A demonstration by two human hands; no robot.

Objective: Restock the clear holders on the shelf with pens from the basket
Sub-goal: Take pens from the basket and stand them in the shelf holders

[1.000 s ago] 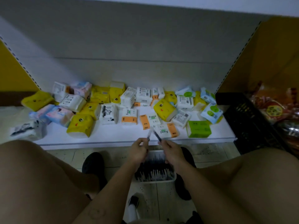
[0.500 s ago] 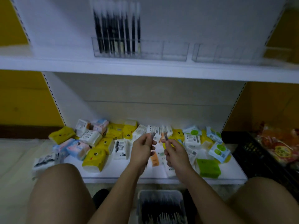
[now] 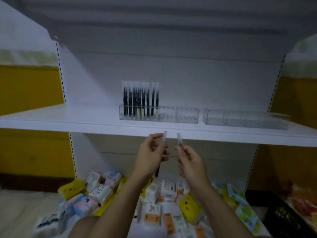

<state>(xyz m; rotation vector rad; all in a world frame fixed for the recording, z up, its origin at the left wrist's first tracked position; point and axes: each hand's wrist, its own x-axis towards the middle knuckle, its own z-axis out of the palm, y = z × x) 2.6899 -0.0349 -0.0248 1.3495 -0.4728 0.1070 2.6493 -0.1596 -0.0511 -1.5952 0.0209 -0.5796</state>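
Observation:
My left hand (image 3: pixel 151 152) pinches a pen (image 3: pixel 164 138) held upright, its clear cap pointing up. Beside it my right hand (image 3: pixel 189 160) grips a second pen (image 3: pixel 179 140), also cap up. Both hands hover just below the front edge of the white shelf (image 3: pixel 68 121). On that shelf stands a clear holder (image 3: pixel 178 115) with several dark pens (image 3: pixel 140 100) upright in its left half. A second clear holder (image 3: pixel 247 118) to its right looks empty. The basket is out of view.
The lower shelf (image 3: pixel 154 219) is strewn with several tissue packs in yellow, white, blue and green. A black crate (image 3: pixel 283 217) sits low at the right. Yellow walls flank the shelving unit (image 3: pixel 30 86).
Both hands rose with their pens from the basket on the floor to just under the upper shelf. The view tilted up, so the basket dropped out of sight and the holders came into view.

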